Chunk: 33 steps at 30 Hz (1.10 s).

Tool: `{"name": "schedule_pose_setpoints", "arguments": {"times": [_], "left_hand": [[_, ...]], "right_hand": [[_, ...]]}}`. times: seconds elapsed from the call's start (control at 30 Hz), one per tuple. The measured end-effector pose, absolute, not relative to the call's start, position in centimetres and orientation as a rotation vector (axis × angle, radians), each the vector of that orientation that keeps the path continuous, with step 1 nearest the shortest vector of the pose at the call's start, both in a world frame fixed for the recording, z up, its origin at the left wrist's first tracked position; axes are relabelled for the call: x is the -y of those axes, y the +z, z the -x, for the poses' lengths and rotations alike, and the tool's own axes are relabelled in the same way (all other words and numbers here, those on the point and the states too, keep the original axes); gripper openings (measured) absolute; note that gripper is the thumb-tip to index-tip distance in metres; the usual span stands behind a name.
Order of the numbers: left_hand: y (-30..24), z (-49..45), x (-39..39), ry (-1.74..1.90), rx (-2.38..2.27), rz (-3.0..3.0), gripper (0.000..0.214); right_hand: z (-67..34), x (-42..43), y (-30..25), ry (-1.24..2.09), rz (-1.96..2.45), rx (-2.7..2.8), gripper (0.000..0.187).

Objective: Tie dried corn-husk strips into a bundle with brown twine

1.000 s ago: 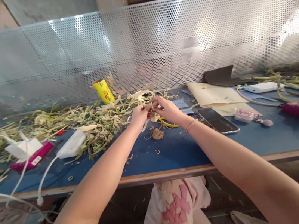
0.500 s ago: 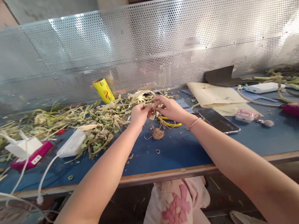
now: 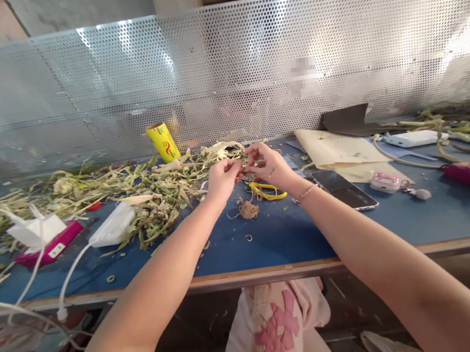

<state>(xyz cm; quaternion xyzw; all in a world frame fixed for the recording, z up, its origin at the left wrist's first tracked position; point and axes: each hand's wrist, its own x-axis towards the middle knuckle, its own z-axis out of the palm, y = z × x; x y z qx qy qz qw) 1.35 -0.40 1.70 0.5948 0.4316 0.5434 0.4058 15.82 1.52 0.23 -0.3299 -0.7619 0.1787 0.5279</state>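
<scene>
A perforated metal screen [image 3: 113, 82] spans the back of the blue table [image 3: 229, 251] in front of you. Dried stems and leaves [image 3: 154, 200] sprawl across the table's left half and reach the middle, ending just behind your hands. Right of centre lies a cream paper sheet [image 3: 331, 146].

Both your arms stretch forward, and your fingertips meet above the middle of the table. Your left hand [image 3: 221, 181] has thumb and forefinger pinched together; whether anything is between them, you cannot tell from this view. Your right hand [image 3: 269, 165] is curled, with a gap between its raised forefinger and thumb; its fingertips crowd against the left ones, so how tightly they close and what they hold cannot be told.

A dark-screened phone [image 3: 344, 189] lies flat to the right of your right wrist. A yellow tube [image 3: 162, 143] stands tilted near the screen. Just below your right hand is a yellow loop-shaped handle [image 3: 280, 195]. The small brown twine ball [image 3: 249, 210] rests on the table beside it, nearer you than your fingertips.
</scene>
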Motion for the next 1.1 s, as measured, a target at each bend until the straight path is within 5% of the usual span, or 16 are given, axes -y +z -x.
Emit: {"name": "schedule_pose_setpoints", "arguments": {"times": [0.2, 0.8, 1.1], "left_hand": [[1.6, -0.9, 0.2, 1.410, -1.070, -1.688, 0.012], [1.5, -1.3, -0.3, 1.384, -1.049, -1.257, 0.011], [1.2, -0.3, -0.2, 1.495, -1.250, -2.042, 0.012]], "right_hand": [[-15.8, -1.2, 0.4, 0.269, 0.843, 1.913, 0.012], [-15.4, -1.8, -0.6, 0.084, 0.753, 1.989, 0.024], [-14.9, -1.0, -0.4, 0.055, 0.753, 1.928, 0.019]]}}
